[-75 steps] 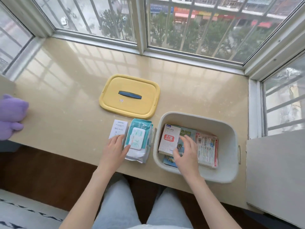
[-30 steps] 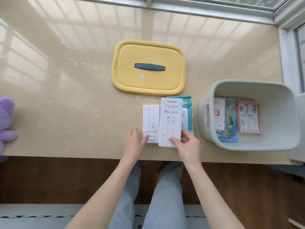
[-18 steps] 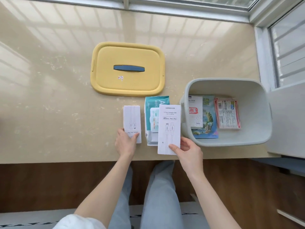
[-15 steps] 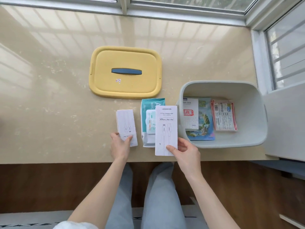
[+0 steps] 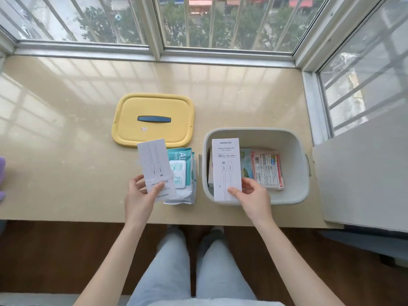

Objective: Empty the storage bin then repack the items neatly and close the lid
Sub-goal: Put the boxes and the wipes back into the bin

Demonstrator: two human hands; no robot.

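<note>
The pale grey storage bin (image 5: pixel 295 151) stands open on the sill at the right. My right hand (image 5: pixel 251 195) pinches a tall white cable box (image 5: pixel 226 171) by its lower end, over the bin's left side. My left hand (image 5: pixel 141 195) grips a second white cable box (image 5: pixel 154 164), tilted and lifted over a teal pack of wipes (image 5: pixel 184 171) that lies left of the bin. Inside the bin lie a blue-green booklet (image 5: pixel 246 168) and a red-edged printed packet (image 5: pixel 267 170). The yellow lid (image 5: pixel 154 107) with a dark blue handle lies flat behind the wipes.
The beige sill (image 5: pixel 66 140) ends at window frames behind and to the right. A grey board (image 5: pixel 362 177) overlaps the sill's right end. A purple plush toy (image 5: pixel 1 180) pokes in at the far left. My knees are below the sill's front edge.
My right hand has carried its cable box from beside the wipes to over the bin. My left hand has lifted the other box off the sill and tilted it over the wipes.
</note>
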